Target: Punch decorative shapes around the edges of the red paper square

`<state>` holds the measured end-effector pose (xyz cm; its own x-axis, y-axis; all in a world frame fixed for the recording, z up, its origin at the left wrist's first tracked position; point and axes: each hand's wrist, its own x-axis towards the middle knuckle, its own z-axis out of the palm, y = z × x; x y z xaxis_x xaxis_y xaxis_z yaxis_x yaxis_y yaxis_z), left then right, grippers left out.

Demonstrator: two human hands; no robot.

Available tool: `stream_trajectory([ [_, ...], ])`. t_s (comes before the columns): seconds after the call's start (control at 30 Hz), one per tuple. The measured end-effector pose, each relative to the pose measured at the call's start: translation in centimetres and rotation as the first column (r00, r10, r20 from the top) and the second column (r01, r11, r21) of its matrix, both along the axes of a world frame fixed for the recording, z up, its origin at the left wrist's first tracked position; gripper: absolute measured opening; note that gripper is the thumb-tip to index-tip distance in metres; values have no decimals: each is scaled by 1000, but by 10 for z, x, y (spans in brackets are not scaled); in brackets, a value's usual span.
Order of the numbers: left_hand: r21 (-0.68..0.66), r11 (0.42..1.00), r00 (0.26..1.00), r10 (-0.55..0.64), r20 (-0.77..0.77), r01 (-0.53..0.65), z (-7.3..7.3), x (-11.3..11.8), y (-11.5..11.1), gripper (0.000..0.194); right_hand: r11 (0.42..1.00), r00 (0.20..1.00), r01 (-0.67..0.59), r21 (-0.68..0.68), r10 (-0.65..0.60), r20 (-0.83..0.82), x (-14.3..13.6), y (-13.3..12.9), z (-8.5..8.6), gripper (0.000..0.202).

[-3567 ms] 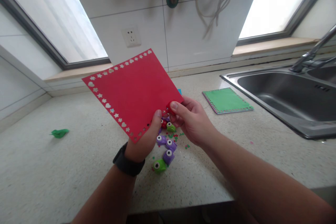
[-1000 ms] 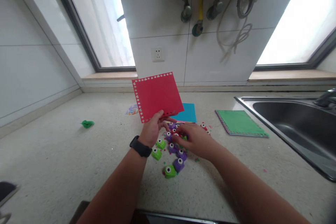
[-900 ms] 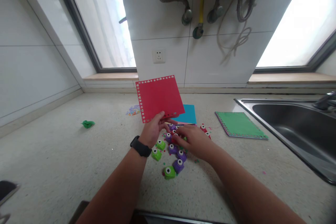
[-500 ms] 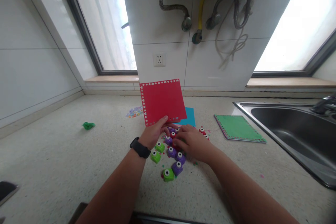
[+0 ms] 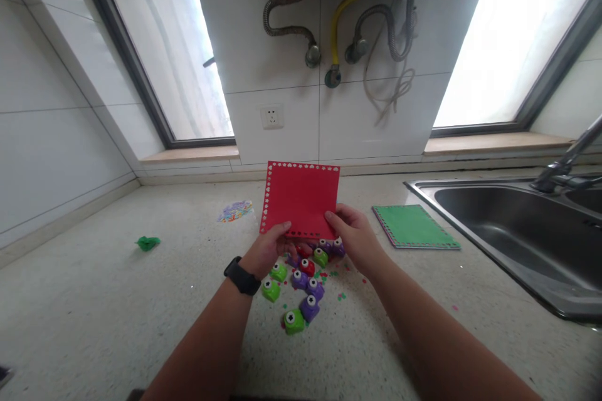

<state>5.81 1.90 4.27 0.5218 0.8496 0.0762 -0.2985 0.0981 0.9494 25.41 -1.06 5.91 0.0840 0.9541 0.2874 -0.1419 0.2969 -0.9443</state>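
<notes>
Between my two hands a red sheet of paper (image 5: 303, 197) is held up, tilted toward me. Small star and heart shapes are punched along its top, left and bottom edges. My left hand (image 5: 268, 249), with a black watch on the wrist, pinches the lower left part, thumb in front. My right hand (image 5: 352, 235) grips the lower right side, thumb on the front face. Below the sheet lie several small craft punches: a green punch (image 5: 294, 321), a purple punch (image 5: 310, 307) and a red punch (image 5: 307, 267) among them. The sheet and hands partly hide the farther punches.
A stack of green punched paper (image 5: 416, 227) lies to the right, beside the steel sink (image 5: 489, 232) with its faucet (image 5: 559, 169). Colourful paper bits (image 5: 236, 211) sit behind on the left. A crumpled green piece (image 5: 148, 243) rests farther left. Confetti is scattered near the punches.
My right hand has left the punches and taken hold of the red sheet's right side. The sheet has levelled. The camera view has shifted.
</notes>
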Motion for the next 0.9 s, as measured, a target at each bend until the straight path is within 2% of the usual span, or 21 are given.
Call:
stream_trajectory([
  [0.2, 24, 998, 998, 64, 29, -65, 1, -1, 5, 44, 998, 998, 53, 21, -53, 20, 5, 4, -1, 29],
  [0.37, 76, 988, 991, 134, -5, -134, -4, 1, 4, 45, 999, 999, 41, 34, -42, 26, 6, 4, 0, 28],
  [0.53, 147, 976, 974, 182, -135, -162, -6, 2, -5, 38, 999, 998, -39, 36, 37, 54, -1, 1, -3, 25],
  [0.6, 168, 971, 959, 200, -202, -167, -3, 1, -8, 43, 996, 995, -76, 44, 73, 69, -4, 0, -5, 25],
  [0.67, 182, 968, 945, 215, -247, -173, 0, 0, -9, 49, 997, 991, -46, 57, 38, 129, -3, 2, -6, 30],
  [0.73, 190, 963, 936, 236, -261, -190, 1, 0, -8, 50, 996, 946, 67, 55, -81, 313, 2, 6, -7, 42],
  [0.77, 192, 960, 934, 249, -257, -203, 1, 0, -6, 49, 989, 895, 135, 56, -146, 422, 5, 7, -8, 49],
  [0.8, 193, 956, 932, 265, -247, -221, 0, 0, -4, 48, 982, 796, 179, 62, -181, 577, 9, 9, -8, 52],
  [0.9, 194, 937, 926, 327, -187, -292, -5, 1, 3, 47, 989, 684, 125, 73, -139, 716, 19, 7, -9, 27],
])
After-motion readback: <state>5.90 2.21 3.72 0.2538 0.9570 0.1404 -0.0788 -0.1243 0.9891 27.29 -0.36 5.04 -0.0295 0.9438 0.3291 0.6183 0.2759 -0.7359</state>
